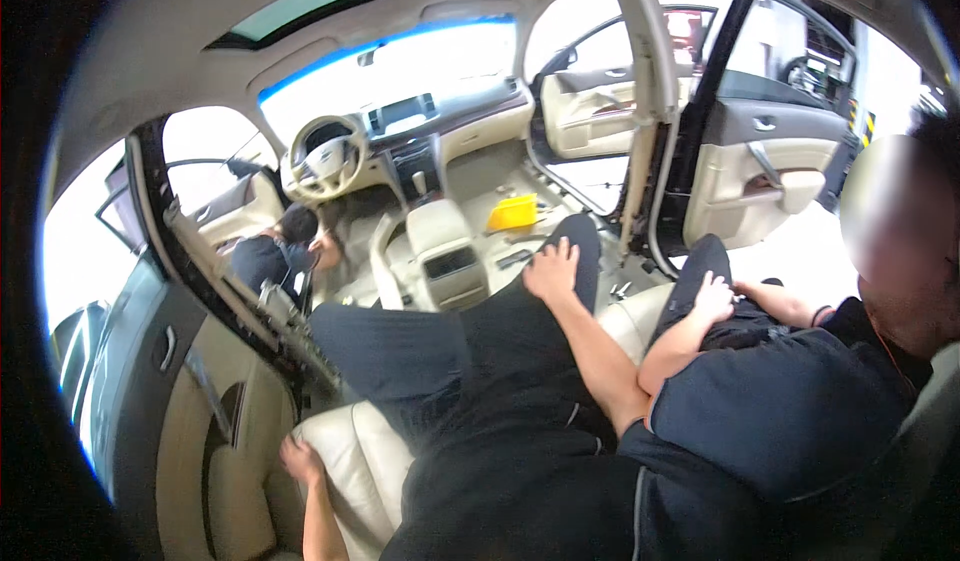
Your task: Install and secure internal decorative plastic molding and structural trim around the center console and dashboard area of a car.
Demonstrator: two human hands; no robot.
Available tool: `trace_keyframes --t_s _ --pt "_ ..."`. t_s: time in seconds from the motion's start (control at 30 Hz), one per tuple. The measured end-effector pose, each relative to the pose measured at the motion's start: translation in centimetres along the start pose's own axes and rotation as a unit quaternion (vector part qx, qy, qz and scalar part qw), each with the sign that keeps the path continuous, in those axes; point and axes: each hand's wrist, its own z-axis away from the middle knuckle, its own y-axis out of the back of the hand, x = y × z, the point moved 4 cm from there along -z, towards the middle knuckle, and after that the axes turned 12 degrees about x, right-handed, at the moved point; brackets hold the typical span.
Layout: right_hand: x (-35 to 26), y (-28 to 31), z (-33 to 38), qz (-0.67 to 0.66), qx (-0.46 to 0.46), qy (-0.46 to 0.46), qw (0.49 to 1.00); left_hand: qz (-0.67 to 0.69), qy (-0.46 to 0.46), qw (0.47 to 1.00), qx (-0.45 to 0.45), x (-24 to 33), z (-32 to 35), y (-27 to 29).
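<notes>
I sit on the cream leather rear seat (365,451) of a car, my legs in dark trousers (400,361) stretched out before me. My right hand (552,269) rests on my right knee, its fingers spread and holding nothing. Down at the left, my left hand (300,459) lies against the outer edge of the seat cushion beside the rear door. Its fingers look loosely stretched along the leather, with no object visible in them. A dark flat object (515,259) lies on the floor just left of my right knee.
A co-worker (790,401) sits close on my right, hands near the lap. Another person (275,251) crouches at the front left door opening. The centre console (445,246) stands ahead, with a yellow container (513,213) right of it. The front seats are out; the doors stand open.
</notes>
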Motion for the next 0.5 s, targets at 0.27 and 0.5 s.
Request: trace_keyframes --t_s 0.27,0.5 --pt "-1.5 1.8 1.5 0.074 0.034 -0.04 0.996 -0.023 0.011 1.0 -0.002 1.9 -0.6 -0.6" --pt "0.5 0.5 0.5 -0.001 0.016 -0.069 0.997 -0.042 -0.005 0.999 0.014 2.3 -0.8 0.0"
